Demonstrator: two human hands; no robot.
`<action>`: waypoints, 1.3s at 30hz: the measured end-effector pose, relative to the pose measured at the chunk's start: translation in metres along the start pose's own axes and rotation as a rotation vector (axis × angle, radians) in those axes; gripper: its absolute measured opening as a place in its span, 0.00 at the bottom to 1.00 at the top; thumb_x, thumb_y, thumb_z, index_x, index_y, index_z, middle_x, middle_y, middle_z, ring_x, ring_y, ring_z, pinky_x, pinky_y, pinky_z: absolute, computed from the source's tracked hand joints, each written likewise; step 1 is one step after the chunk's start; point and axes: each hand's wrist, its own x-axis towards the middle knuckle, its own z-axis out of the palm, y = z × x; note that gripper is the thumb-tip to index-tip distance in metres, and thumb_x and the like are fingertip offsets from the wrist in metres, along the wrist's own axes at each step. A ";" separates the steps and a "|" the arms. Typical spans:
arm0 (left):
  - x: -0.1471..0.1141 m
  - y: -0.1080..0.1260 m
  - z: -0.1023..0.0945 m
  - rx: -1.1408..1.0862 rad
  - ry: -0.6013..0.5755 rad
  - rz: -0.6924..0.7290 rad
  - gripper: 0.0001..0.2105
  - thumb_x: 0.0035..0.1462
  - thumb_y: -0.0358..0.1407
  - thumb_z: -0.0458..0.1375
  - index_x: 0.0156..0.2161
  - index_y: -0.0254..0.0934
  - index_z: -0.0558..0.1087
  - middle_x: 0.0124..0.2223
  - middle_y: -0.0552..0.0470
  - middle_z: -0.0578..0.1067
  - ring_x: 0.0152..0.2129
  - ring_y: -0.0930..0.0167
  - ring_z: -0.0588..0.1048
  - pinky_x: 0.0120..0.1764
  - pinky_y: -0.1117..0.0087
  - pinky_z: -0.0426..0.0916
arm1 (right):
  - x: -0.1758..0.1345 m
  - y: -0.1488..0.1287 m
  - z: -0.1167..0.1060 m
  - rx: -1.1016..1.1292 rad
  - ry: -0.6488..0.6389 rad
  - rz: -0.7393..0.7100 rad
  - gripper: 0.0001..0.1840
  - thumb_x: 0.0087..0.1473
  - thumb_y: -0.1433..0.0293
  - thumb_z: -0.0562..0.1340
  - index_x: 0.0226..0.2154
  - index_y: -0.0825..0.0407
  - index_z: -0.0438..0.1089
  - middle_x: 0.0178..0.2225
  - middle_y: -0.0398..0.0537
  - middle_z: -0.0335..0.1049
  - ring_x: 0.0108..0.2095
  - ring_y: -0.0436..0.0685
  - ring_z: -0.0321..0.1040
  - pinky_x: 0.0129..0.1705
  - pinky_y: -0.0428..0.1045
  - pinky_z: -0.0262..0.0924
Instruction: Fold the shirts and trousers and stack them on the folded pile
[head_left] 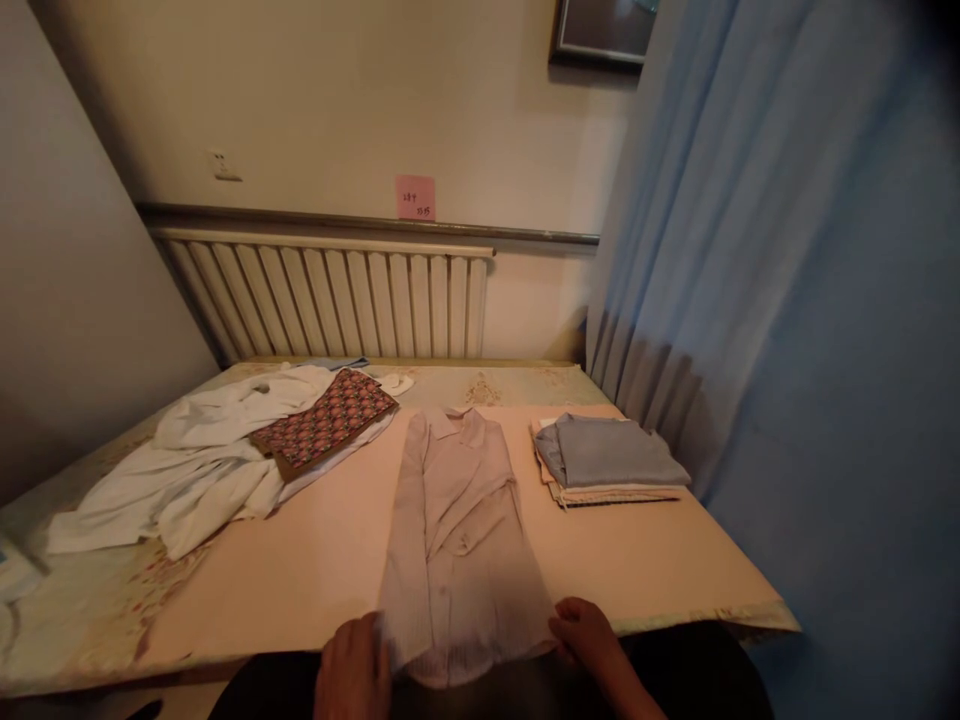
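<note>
- Head view, our only one: we had the striped shirt [469, 590] lengthwise mid-tabletop [315, 570], collar toward the far edge, hem past the near edge.
- Right hand [585, 635]: pinched shut on the hem's right corner.
- Left hand [352, 668]: at the hem's left corner, touching; blur and angle hid the fingertips, so we couldn't tell whether it gripped.
- Step, our read: lining up the shirt's lower end. A sleeve seemed to cross the front; creases ran diagonally there.
- Next move, our call: needed both corners level, light even pull, crossed sleeve left undisturbed.
- Around it: folded stack [622, 455] near the tabletop's right edge; white clothes [217, 450] and patterned cloth [330, 420] toward the far left corner, both apart from the shirt.
</note>
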 end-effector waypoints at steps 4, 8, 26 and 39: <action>-0.009 0.038 0.022 -0.210 -0.140 0.142 0.15 0.60 0.36 0.46 0.47 0.38 0.71 0.47 0.42 0.74 0.47 0.62 0.71 0.53 0.62 0.63 | -0.003 -0.001 0.000 0.007 0.002 -0.012 0.06 0.42 0.69 0.54 0.18 0.49 0.58 0.12 0.36 0.59 0.15 0.48 0.59 0.21 0.43 0.51; -0.017 0.080 0.040 -0.276 -0.383 0.219 0.11 0.59 0.33 0.48 0.42 0.40 0.72 0.46 0.45 0.75 0.45 0.64 0.72 0.51 0.65 0.64 | -0.003 -0.001 -0.001 -0.039 0.048 -0.067 0.09 0.45 0.68 0.53 0.17 0.49 0.57 0.13 0.37 0.58 0.17 0.49 0.59 0.23 0.44 0.51; 0.004 0.199 0.057 -0.240 -0.629 0.153 0.15 0.57 0.36 0.48 0.46 0.35 0.72 0.47 0.41 0.74 0.45 0.61 0.71 0.50 0.61 0.61 | 0.002 -0.006 0.000 -0.014 0.113 -0.194 0.11 0.46 0.66 0.56 0.16 0.49 0.58 0.18 0.40 0.61 0.24 0.51 0.59 0.28 0.45 0.53; 0.019 0.201 0.037 -0.273 -0.570 0.044 0.11 0.60 0.35 0.45 0.39 0.38 0.70 0.38 0.47 0.76 0.35 0.67 0.73 0.38 0.68 0.60 | 0.052 -0.049 -0.026 0.040 0.086 -0.106 0.14 0.51 0.64 0.52 0.19 0.51 0.62 0.17 0.41 0.64 0.19 0.49 0.61 0.24 0.44 0.53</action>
